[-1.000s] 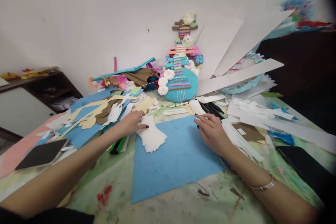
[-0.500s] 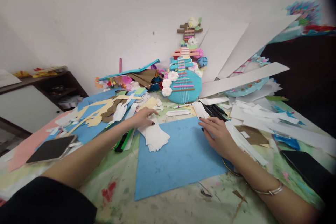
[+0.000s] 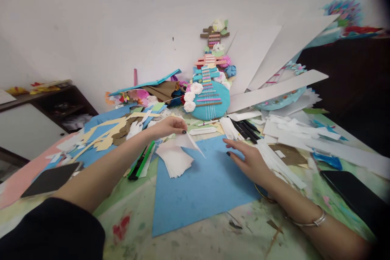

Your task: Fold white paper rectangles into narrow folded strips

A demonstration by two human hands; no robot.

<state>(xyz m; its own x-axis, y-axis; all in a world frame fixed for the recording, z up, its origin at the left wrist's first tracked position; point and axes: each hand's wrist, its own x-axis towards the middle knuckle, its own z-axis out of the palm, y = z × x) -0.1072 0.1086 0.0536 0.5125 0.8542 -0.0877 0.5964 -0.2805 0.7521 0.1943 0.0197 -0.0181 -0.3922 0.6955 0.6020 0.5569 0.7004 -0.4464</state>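
Between thumb and fingers my left hand [image 3: 172,126] pinches a thin white paper piece [image 3: 189,142], lifted and tilted in the air. Under it, a fanned stack of white paper pieces [image 3: 174,161] lies on the left part of a blue sheet [image 3: 210,195]. My right hand [image 3: 248,162] hovers over the right side of the blue sheet, fingers apart, holding nothing. A green and black utility knife [image 3: 141,162] rests left of the stack. Several black pens [image 3: 246,129] lie just beyond my right hand.
A turquoise paper-craft instrument with flowers [image 3: 213,99] leans against the wall. Paper scraps [image 3: 117,130] pile up on the left, white strips [image 3: 300,132] on the right. One phone [image 3: 51,179] lies at the left, a dark phone [image 3: 350,193] at the right.
My left hand has picked a white paper piece off the stack and raised it rightward. My right hand stays over the blue sheet, its fingers a little more spread. The view has shifted slightly.
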